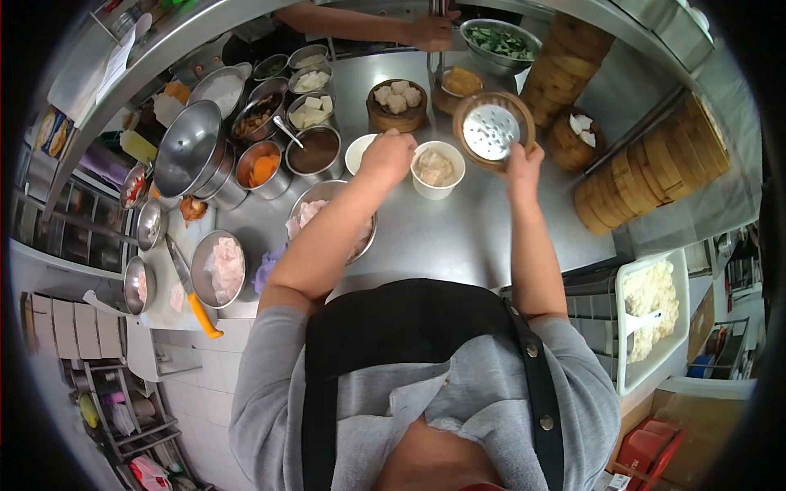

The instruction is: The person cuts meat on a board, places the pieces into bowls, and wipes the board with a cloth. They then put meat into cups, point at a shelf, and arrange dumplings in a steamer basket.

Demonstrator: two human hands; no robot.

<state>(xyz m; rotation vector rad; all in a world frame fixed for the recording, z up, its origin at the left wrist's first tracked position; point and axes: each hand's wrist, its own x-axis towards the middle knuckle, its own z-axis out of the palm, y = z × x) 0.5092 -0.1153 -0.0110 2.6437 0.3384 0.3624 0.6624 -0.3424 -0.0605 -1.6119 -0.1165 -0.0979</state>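
Observation:
My right hand (522, 168) grips the edge of a small bamboo steamer basket (528, 123), tilted so its perforated metal liner (490, 131) shows with no food on it. My left hand (390, 155) is closed at the right edge of a round white paper cup (355, 152); the fingertips are partly hidden. Between the hands stands another white paper cup (442, 190) with pale dumplings (434, 168) in it. Behind them, a bamboo steamer (399, 117) holds several pale dumplings (397, 96).
Steel pots with brown sauce (315, 151), orange pieces (262, 168) and white blocks (313, 112) stand left. Bowls of pale raw meat (223, 266) and an orange-handled knife (201, 311) are nearer. Stacked steamers (655, 172) line the right. Another person's arm (352, 23) reaches across behind.

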